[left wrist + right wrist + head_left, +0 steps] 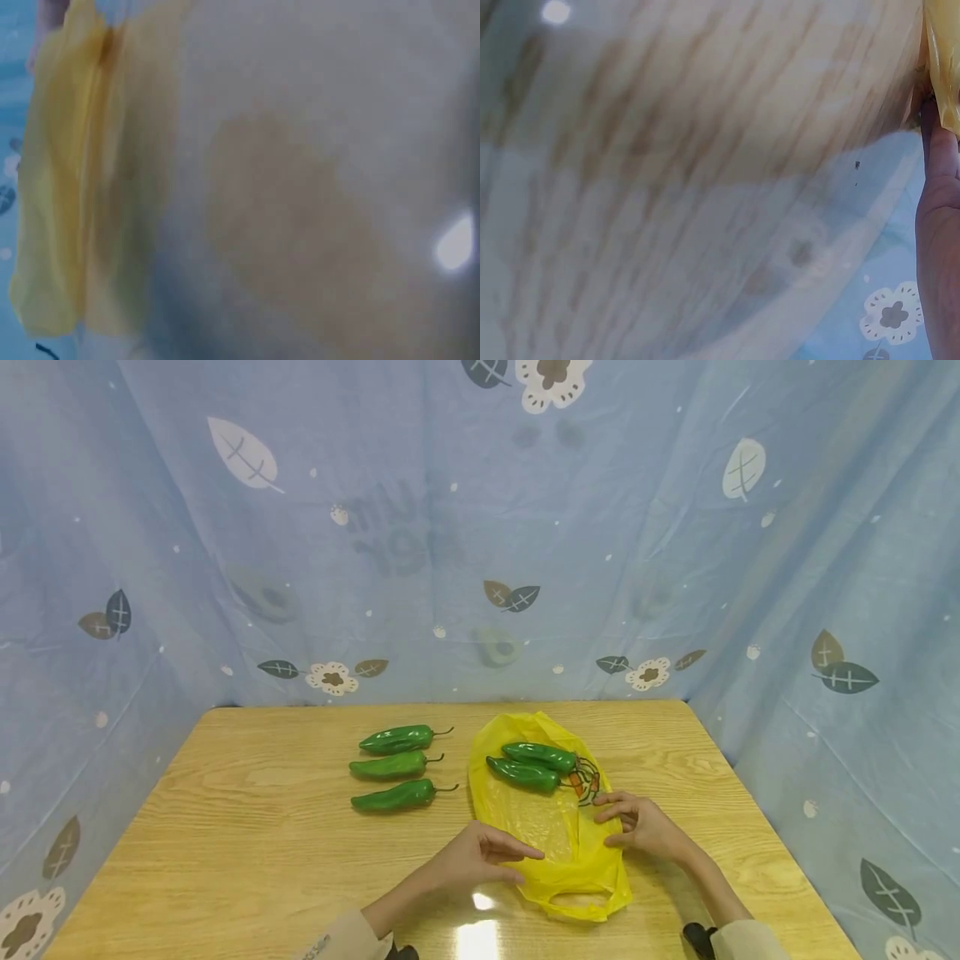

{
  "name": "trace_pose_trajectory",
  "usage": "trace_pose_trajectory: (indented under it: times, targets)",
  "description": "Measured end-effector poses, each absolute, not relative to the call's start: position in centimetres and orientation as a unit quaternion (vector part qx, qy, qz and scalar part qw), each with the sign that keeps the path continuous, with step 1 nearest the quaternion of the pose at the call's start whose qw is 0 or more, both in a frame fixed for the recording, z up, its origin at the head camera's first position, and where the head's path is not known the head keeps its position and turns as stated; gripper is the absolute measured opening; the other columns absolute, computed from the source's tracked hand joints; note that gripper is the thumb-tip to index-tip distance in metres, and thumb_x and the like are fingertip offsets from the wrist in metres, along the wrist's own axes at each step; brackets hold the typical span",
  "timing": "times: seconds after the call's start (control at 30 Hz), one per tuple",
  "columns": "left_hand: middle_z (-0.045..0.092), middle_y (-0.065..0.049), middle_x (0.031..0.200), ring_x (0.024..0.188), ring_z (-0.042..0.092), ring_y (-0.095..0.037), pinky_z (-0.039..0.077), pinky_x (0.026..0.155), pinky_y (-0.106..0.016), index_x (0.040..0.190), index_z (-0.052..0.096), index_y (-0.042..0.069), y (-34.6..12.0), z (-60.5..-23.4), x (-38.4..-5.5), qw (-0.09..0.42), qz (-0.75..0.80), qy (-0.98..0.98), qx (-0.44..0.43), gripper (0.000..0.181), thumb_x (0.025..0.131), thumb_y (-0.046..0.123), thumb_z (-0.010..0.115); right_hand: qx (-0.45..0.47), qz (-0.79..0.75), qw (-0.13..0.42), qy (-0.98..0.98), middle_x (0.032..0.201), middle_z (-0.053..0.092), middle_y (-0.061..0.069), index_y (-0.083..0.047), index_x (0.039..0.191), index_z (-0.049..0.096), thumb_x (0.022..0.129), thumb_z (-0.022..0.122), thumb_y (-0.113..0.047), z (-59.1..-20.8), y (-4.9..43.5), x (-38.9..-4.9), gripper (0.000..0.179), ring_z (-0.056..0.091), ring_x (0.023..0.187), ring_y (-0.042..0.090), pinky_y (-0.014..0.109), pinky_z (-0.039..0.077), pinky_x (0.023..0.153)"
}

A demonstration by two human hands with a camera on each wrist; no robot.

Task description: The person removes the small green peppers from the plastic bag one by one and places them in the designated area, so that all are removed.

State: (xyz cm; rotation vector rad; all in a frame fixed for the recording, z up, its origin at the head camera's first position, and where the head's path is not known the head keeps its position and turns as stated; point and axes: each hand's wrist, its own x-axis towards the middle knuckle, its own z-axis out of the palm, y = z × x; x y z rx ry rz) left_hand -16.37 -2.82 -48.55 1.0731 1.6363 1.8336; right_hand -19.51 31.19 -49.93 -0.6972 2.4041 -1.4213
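A yellow plastic bag (551,827) lies flattened on the table, its handle opening toward the near side. Two glossy green peppers (536,764) rest on the bag's far half, close to a printed picture. My left hand (480,857) hovers at the bag's near left edge, fingers extended and thumb apart. At the right edge, the fingers of my right hand (641,827) touch the plastic, loosely bent. The right wrist view shows part of that hand (941,217) against the yellow bag (946,60); its fingertips are hidden. The left wrist view is blurred, with yellow plastic (60,187) at left.
Left of the bag, three more green peppers (393,766) lie in a column, stems pointing right. The wooden table (247,827) ends at a blue patterned curtain (420,635) at the back and both sides. Light glares off the table's near edge.
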Motion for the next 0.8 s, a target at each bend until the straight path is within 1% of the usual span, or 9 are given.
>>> trace_pose_trajectory:
  times: [0.1, 0.3, 0.33, 0.4, 0.5, 0.57, 0.63, 0.73, 0.8]
  targets:
    - [0.063, -0.021, 0.120, 0.114, 0.060, -0.024, 0.045, 0.099, -0.042, 0.116, 0.063, -0.011, -2.8, -48.0, -18.3, 0.262, 0.637, 0.590, 0.420, 0.030, 0.087, -0.005, 0.065, -0.241, -0.492, 0.132, 0.826, 0.131, 0.047, 0.031, 0.003, 0.106, 0.068, 0.082, 0.075, -0.005, -50.0, 31.2, -19.5, 0.027, 0.032, 0.127, 0.056, 0.067, 0.037, 0.095]
    - [0.062, -0.020, 0.122, 0.116, 0.060, -0.019, 0.047, 0.099, -0.038, 0.117, 0.063, -0.011, -2.6, -47.2, -21.8, 0.309, 0.594, 0.598, 0.441, 0.030, 0.087, -0.007, 0.064, -0.245, -0.482, 0.126, 0.831, 0.130, 0.048, 0.030, 0.001, 0.106, 0.068, 0.081, 0.075, -0.005, -50.1, 31.2, -19.5, 0.026, 0.034, 0.127, 0.054, 0.062, 0.039, 0.095]
    - [0.061, -0.021, 0.122, 0.116, 0.059, -0.018, 0.046, 0.100, -0.039, 0.117, 0.062, -0.011, -2.5, -47.2, -22.3, 0.314, 0.588, 0.599, 0.443, 0.031, 0.087, -0.007, 0.064, -0.246, -0.479, 0.124, 0.833, 0.130, 0.049, 0.029, 0.001, 0.106, 0.068, 0.081, 0.075, -0.005, -50.0, 31.2, -19.5, 0.026, 0.035, 0.127, 0.054, 0.060, 0.040, 0.095]
    - [0.060, -0.024, 0.123, 0.118, 0.058, -0.022, 0.045, 0.100, -0.045, 0.118, 0.060, -0.014, -2.3, -47.2, -23.4, 0.327, 0.584, 0.594, 0.447, 0.032, 0.086, -0.009, 0.064, -0.247, -0.475, 0.121, 0.836, 0.130, 0.049, 0.029, 0.001, 0.105, 0.069, 0.081, 0.076, -0.006, -50.0, 31.3, -19.4, 0.027, 0.035, 0.126, 0.054, 0.059, 0.040, 0.095]
    - [0.058, -0.026, 0.124, 0.119, 0.056, -0.031, 0.045, 0.099, -0.048, 0.119, 0.059, -0.015, -2.0, -46.9, -25.1, 0.329, 0.568, 0.604, 0.452, 0.033, 0.086, -0.011, 0.062, -0.250, -0.472, 0.115, 0.837, 0.129, 0.050, 0.030, 0.001, 0.105, 0.069, 0.081, 0.076, -0.006, -49.9, 31.3, -19.4, 0.027, 0.035, 0.125, 0.056, 0.059, 0.042, 0.093]
    - [0.058, -0.028, 0.123, 0.119, 0.053, -0.040, 0.047, 0.097, -0.045, 0.119, 0.059, -0.015, -1.9, -46.6, -26.3, 0.322, 0.557, 0.615, 0.456, 0.032, 0.087, -0.011, 0.061, -0.253, -0.477, 0.115, 0.834, 0.128, 0.049, 0.031, 0.002, 0.105, 0.068, 0.081, 0.075, -0.006, -49.8, 31.2, -19.3, 0.027, 0.034, 0.124, 0.057, 0.060, 0.042, 0.093]
    - [0.057, -0.030, 0.124, 0.119, 0.051, -0.044, 0.049, 0.096, -0.040, 0.119, 0.059, -0.015, -1.8, -46.1, -27.4, 0.316, 0.547, 0.625, 0.459, 0.032, 0.088, -0.011, 0.061, -0.254, -0.484, 0.118, 0.829, 0.129, 0.048, 0.032, 0.003, 0.106, 0.068, 0.081, 0.075, -0.005, -49.8, 31.2, -19.3, 0.027, 0.033, 0.125, 0.058, 0.060, 0.042, 0.093]
    - [0.056, -0.031, 0.124, 0.120, 0.051, -0.043, 0.048, 0.097, -0.039, 0.120, 0.058, -0.015, -1.8, -45.6, -29.0, 0.310, 0.537, 0.638, 0.456, 0.032, 0.088, -0.011, 0.060, -0.250, -0.491, 0.124, 0.825, 0.129, 0.048, 0.032, 0.004, 0.106, 0.068, 0.081, 0.074, -0.004, -50.0, 31.2, -19.4, 0.027, 0.032, 0.126, 0.057, 0.060, 0.041, 0.093]
    - [0.056, -0.030, 0.125, 0.122, 0.052, -0.038, 0.045, 0.100, -0.040, 0.121, 0.058, -0.015, -1.8, -45.3, -29.8, 0.311, 0.529, 0.652, 0.445, 0.033, 0.088, -0.010, 0.061, -0.248, -0.493, 0.123, 0.825, 0.129, 0.048, 0.031, 0.003, 0.106, 0.068, 0.081, 0.075, -0.004, -50.0, 31.2, -19.4, 0.027, 0.032, 0.126, 0.056, 0.059, 0.041, 0.094]
